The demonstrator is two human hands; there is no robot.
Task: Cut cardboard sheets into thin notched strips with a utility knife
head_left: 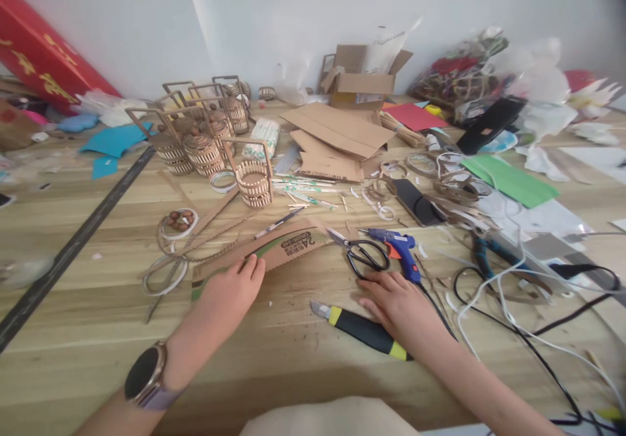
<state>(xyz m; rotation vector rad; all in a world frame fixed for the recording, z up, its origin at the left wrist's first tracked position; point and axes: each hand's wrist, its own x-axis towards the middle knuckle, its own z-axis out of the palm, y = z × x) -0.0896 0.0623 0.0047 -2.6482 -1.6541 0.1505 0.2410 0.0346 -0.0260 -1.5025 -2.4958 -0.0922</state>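
Note:
My left hand (233, 290) grips a printed brown cardboard piece (293, 246) with a green stripe, fingers together over it and thumb hidden. The piece slants up to the right. My right hand (398, 302) rests palm down, thumb apart from the fingers, fingertips at the black handles of the scissors (369, 258). Those scissors lie on the table, blades pointing up-left to the cardboard's right end. Just below my right hand is a black and yellow utility knife (364, 332), blade out. A blue hot glue gun (402, 250) lies beyond the scissors.
A small stick basket (254, 182) with a tall handle stands ahead, and several similar baskets (203, 146) are behind it. Cardboard sheets (342, 130) are stacked at the back. Tape rolls (166, 274) lie left; white cables (503, 286) and pliers (489, 260) lie right.

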